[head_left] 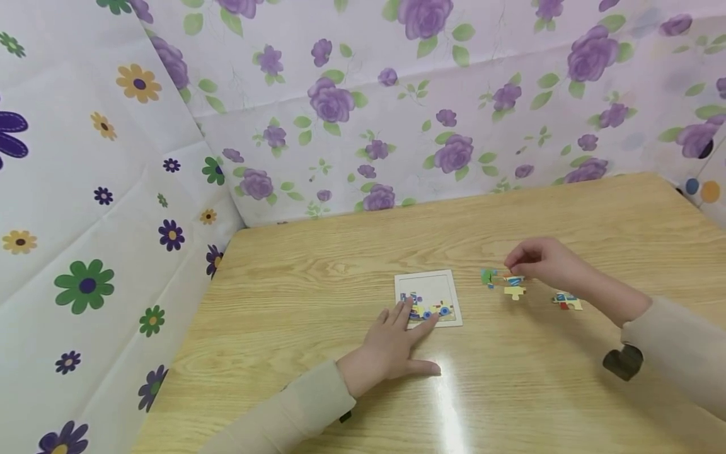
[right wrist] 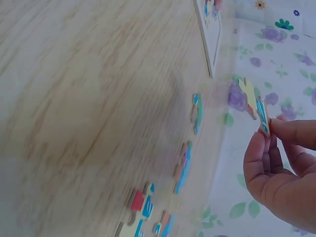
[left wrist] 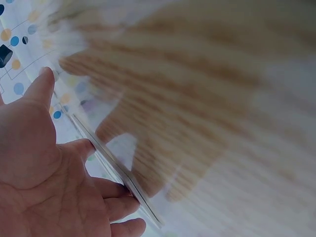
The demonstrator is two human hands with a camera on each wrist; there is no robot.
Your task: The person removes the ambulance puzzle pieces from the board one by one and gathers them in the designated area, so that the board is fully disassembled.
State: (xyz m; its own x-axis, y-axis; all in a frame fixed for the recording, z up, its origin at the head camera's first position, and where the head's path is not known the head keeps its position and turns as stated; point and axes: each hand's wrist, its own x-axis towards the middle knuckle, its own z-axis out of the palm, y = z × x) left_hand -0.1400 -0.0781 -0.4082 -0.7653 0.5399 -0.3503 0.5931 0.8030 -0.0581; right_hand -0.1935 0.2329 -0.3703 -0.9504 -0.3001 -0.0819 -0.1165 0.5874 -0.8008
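Observation:
A small white-bordered jigsaw tray [head_left: 457, 315] lies on the table, its lower part filled with pieces [head_left: 433, 313] showing a vehicle with blue wheels. My left hand [head_left: 391, 343] rests flat with fingers spread, fingertips on the tray's near left part, thumb out on the wood. In the left wrist view its fingers touch the tray's edge [left wrist: 131, 180]. Above the table, my right hand [head_left: 547, 261] pinches a blue-and-yellow puzzle piece [right wrist: 263, 116] between thumb and fingers. A yellow part [right wrist: 248, 96] shows beside it; whether the two are joined, I cannot tell.
Loose pieces lie right of the tray: a green one [head_left: 488, 277] and a white, red and yellow one [head_left: 567, 301] under the right forearm. More loose pieces [right wrist: 182, 168] show in the right wrist view. Flowered cloth [head_left: 340, 157] hangs behind the wooden table [head_left: 272, 296].

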